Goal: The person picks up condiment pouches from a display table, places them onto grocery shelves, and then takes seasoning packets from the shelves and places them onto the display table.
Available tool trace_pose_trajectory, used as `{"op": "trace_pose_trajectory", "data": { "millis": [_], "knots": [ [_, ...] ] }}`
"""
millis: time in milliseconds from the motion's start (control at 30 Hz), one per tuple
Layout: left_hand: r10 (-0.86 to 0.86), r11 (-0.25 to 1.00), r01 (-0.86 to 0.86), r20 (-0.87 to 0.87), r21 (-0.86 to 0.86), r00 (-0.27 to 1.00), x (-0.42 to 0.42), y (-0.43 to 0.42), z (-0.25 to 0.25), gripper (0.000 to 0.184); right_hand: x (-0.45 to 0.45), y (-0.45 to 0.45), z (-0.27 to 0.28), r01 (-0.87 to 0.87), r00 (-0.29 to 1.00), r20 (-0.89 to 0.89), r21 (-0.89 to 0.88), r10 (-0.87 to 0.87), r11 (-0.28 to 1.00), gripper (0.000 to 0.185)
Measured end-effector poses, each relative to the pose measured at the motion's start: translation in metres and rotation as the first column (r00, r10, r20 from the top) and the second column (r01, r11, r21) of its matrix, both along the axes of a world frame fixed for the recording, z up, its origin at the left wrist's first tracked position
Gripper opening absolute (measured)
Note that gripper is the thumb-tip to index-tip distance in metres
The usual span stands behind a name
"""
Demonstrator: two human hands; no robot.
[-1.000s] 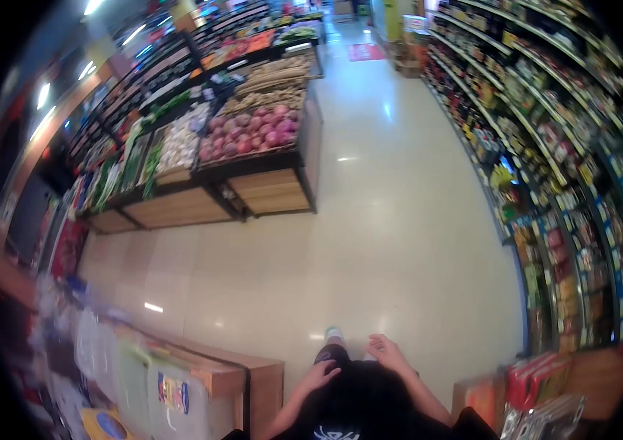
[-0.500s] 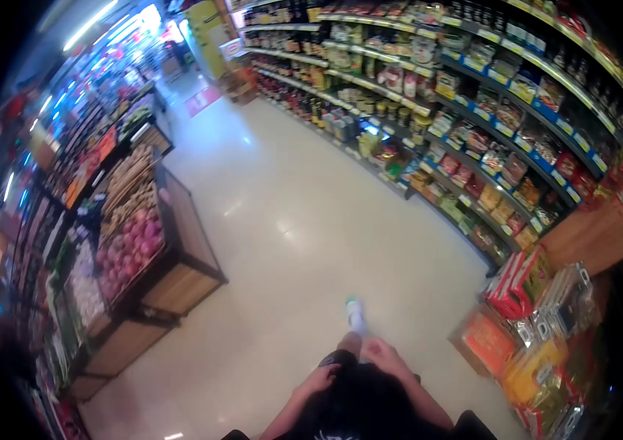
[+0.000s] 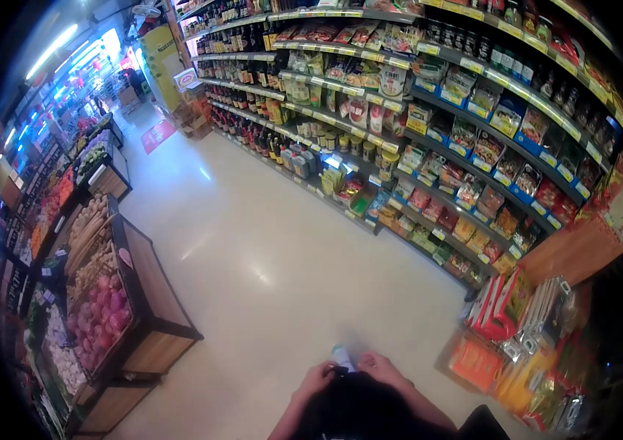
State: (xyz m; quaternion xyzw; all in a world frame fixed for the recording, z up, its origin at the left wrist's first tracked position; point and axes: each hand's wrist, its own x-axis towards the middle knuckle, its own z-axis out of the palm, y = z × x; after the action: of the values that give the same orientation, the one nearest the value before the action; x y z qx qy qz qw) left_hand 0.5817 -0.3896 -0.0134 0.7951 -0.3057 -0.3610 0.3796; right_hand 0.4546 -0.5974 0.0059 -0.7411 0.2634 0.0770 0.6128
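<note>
Low in the middle of the view, my left hand (image 3: 318,376) is in front of my dark clothing, its fingers curled against a small dark thing that I cannot make out. My right hand (image 3: 379,365) is a short way to its right, with fingers bent inward; whatever they hold, if anything, is too small to tell. The two hands are slightly apart. Between them, a foot in a light shoe (image 3: 341,356) shows on the floor.
Shelves of bottles and packets (image 3: 355,92) line the right side. A produce stand (image 3: 151,323) with pink-red round produce (image 3: 106,315) is on the left. Packaged goods (image 3: 498,304) are stacked at the lower right. A pale floor aisle (image 3: 231,242) leads to the upper left.
The view has turned right, so the produce stand has moved left and the shelves fill more of the picture. Both hands have drawn closer together, with their fingers more curled.
</note>
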Motion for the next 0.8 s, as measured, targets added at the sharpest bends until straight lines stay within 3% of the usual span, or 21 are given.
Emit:
{"op": "trace_pose_trajectory", "data": {
  "millis": [33,167,267,367,467,567,667,800],
  "knots": [
    [0.078,0.991,-0.075,0.018,-0.112,0.997,0.012,-0.008,-0.012,0.030,0.008,-0.005,0.000,-0.012,1.000,0.003,-0.028,0.013,1.000,0.048],
    [0.051,0.992,-0.051,0.003,-0.114,0.999,0.064,-0.045,0.018,0.024,0.032,-0.022,-0.020,0.013,1.000,0.011,-0.045,-0.012,0.999,0.050],
    [-0.023,0.975,0.012,-0.047,-0.222,0.999,0.089,-0.069,0.018,0.021,0.047,-0.033,0.020,0.005,1.000,0.001,-0.155,-0.005,0.988,0.045],
    [-0.086,0.979,0.069,-0.083,-0.193,0.993,0.107,-0.089,0.014,0.019,0.051,-0.045,0.001,0.046,0.999,0.010,-0.208,-0.045,0.977,0.044],
    [-0.154,0.982,0.132,-0.164,-0.136,0.974,0.118,-0.110,0.015,0.017,0.055,-0.058,-0.023,0.092,0.995,-0.024,-0.176,-0.098,0.980,0.043],
    [-0.219,0.953,0.156,-0.236,-0.258,0.947,0.124,-0.128,0.008,0.014,0.063,-0.076,-0.031,0.138,0.988,-0.064,-0.080,-0.143,0.987,0.045],
    [-0.247,0.945,0.141,-0.360,-0.297,0.900,0.133,-0.151,0.006,0.014,0.077,-0.100,-0.023,0.189,0.979,-0.066,-0.091,-0.195,0.978,0.045],
    [-0.249,0.961,0.177,-0.382,-0.215,0.890,0.160,-0.182,0.022,0.014,0.109,-0.141,-0.018,0.231,0.972,-0.021,-0.063,-0.232,0.971,0.044]
  ]
}}
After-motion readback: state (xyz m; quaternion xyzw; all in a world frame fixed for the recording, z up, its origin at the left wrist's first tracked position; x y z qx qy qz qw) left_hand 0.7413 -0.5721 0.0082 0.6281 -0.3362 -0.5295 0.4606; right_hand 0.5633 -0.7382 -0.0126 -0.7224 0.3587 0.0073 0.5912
